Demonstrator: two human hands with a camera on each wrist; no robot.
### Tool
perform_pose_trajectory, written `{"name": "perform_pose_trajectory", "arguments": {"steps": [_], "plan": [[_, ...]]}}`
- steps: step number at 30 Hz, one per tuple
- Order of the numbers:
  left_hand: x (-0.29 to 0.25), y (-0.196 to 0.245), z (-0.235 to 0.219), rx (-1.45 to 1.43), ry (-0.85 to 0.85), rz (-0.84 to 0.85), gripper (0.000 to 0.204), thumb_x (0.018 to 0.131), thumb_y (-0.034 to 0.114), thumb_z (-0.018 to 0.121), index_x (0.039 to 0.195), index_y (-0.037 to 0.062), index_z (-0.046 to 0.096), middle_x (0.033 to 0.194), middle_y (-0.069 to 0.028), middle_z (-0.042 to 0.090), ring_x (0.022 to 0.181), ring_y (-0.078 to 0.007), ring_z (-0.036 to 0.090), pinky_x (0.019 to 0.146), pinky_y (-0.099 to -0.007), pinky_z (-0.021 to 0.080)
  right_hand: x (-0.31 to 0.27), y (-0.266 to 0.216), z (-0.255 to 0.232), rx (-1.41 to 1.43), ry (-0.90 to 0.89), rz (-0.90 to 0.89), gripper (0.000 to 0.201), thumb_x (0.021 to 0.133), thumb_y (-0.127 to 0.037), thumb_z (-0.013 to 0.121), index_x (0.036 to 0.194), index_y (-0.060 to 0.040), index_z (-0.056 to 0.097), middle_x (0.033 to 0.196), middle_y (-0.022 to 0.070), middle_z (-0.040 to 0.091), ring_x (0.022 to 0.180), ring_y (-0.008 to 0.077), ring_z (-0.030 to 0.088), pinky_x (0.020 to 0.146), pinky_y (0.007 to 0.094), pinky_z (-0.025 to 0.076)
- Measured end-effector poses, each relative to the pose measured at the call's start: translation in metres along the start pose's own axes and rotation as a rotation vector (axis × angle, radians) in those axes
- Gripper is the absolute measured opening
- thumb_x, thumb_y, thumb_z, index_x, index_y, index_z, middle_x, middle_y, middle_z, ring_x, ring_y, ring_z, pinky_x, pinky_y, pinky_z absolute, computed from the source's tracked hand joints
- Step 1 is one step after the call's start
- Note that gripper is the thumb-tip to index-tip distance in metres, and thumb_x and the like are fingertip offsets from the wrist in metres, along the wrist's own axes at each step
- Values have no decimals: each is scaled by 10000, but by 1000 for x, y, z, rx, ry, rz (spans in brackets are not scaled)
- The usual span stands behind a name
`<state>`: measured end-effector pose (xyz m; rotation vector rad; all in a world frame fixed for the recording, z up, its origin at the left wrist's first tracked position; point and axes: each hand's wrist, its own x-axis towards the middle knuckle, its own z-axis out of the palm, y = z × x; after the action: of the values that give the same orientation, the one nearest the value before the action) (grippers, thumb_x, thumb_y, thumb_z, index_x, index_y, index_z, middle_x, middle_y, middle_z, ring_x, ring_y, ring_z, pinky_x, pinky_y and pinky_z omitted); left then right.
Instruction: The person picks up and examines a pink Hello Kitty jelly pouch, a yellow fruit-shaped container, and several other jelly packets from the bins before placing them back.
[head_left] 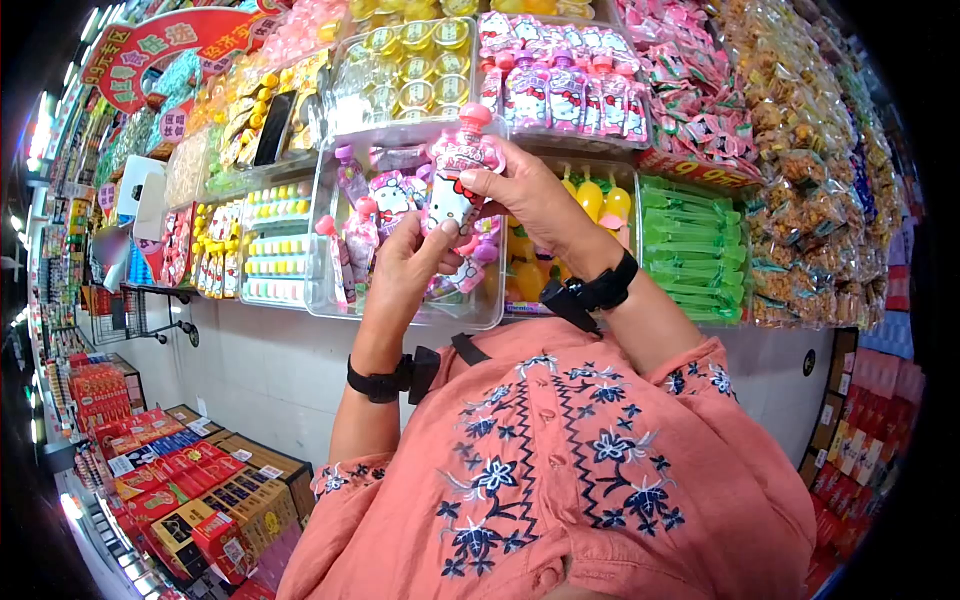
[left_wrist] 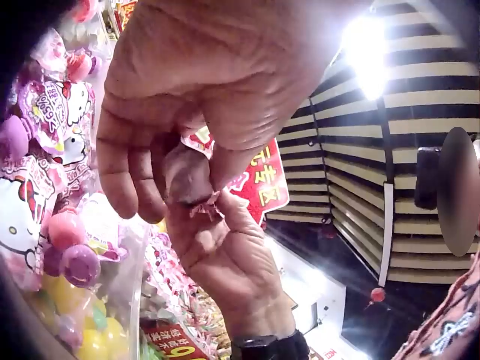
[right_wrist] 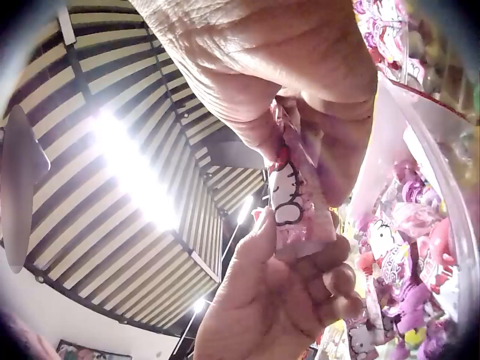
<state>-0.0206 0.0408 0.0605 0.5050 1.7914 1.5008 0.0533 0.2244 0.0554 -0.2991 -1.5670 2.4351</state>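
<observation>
Both hands hold one pink cat pouch (head_left: 455, 180) up in front of the clear bin (head_left: 330, 290), the left hand (head_left: 405, 265) pinching its bottom and the right hand (head_left: 530, 200) gripping its top, so it looks picked out but not put anywhere yet.

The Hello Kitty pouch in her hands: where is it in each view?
Head: Hello Kitty pouch upper centre, gripped by the left hand below and the right hand beside.
Left wrist: only a crumpled edge, centre.
Right wrist: centre.
Shared landmark: the clear bin of pouches.
</observation>
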Motion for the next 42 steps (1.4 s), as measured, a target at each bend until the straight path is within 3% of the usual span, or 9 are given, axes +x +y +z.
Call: {"name": "perform_pose_trajectory", "arguments": {"steps": [8, 14, 18, 19, 22, 25, 29, 34, 42], "plan": [[4, 2, -6, 154, -91, -43, 298, 1015, 300, 572, 1114, 20, 600, 960, -34, 661, 831, -108, 636, 729, -259, 510, -5, -8, -4, -44, -28, 69, 608, 955, -249, 663, 1457, -36, 395, 1047, 34, 661, 875, 90, 630, 754, 274, 546], [19, 41, -11, 197, 112, 201, 400, 1004, 309, 596, 1206, -37, 604, 1027, -52, 651, 934, -111, 583, 824, -261, 474, -5, -14, -10, -166, -152, 76, 654, 946, -232, 665, 1497, -49, 365, 1034, 0, 658, 852, 67, 599, 713, 240, 507], [31, 61, -9, 244, 52, 176, 434, 990, 343, 619, 1217, -27, 620, 1026, -49, 659, 925, -100, 582, 808, -249, 470, -9, -17, -6, -217, -200, 85, 615, 952, -211, 647, 1488, -54, 391, 1065, -16, 653, 861, 47, 579, 716, 219, 485], [37, 67, -6, 257, 29, 155, 440, 987, 349, 624, 1216, -27, 623, 1018, -46, 660, 921, -96, 581, 801, -245, 469, -6, -12, -9, -247, -232, 87, 570, 922, -152, 650, 1433, -30, 431, 1130, 55, 641, 950, 96, 604, 816, 256, 507], [54, 63, -3, 256, -17, 162, 420, 959, 377, 661, 1102, -18, 653, 950, -15, 658, 835, -68, 566, 702, -229, 445, -7, -20, -9, -474, -209, 85, 668, 882, -223, 642, 1462, -7, 391, 1189, 124, 631, 963, 153, 609, 845, 300, 506], [60, 59, -1, 232, -38, 145, 372, 960, 377, 657, 1084, 27, 663, 918, 29, 627, 788, -42, 518, 665, -211, 399, -5, -14, -18, -433, -224, 48, 665, 878, -222, 640, 1460, -9, 399, 1175, 123, 637, 969, 158, 613, 851, 297, 503], [67, 61, 4, 176, -56, 154, 345, 969, 369, 635, 1083, 43, 657, 906, 46, 613, 800, -35, 503, 688, -214, 382, -7, -19, -22, -328, -163, 110, 601, 895, -257, 704, 1390, -6, 473, 1063, 84, 650, 945, 102, 614, 832, 272, 511], [86, 59, 5, 332, 22, 226, 393, 954, 404, 647, 1041, 21, 639, 869, 33, 587, 768, -47, 492, 669, -227, 386, -3, -16, -28, -270, -123, 131, 452, 894, -248, 719, 1241, -11, 552, 839, -20, 590, 767, 52, 561, 675, 233, 471], [114, 48, 3, 140, 1, 121, 389, 950, 403, 654, 1068, 33, 662, 851, 41, 617, 710, -36, 531, 618, -210, 406, -2, -21, -34, -234, -127, 112, 455, 905, -243, 715, 1274, -41, 542, 938, -24, 605, 795, 57, 548, 687, 239, 455]]}}
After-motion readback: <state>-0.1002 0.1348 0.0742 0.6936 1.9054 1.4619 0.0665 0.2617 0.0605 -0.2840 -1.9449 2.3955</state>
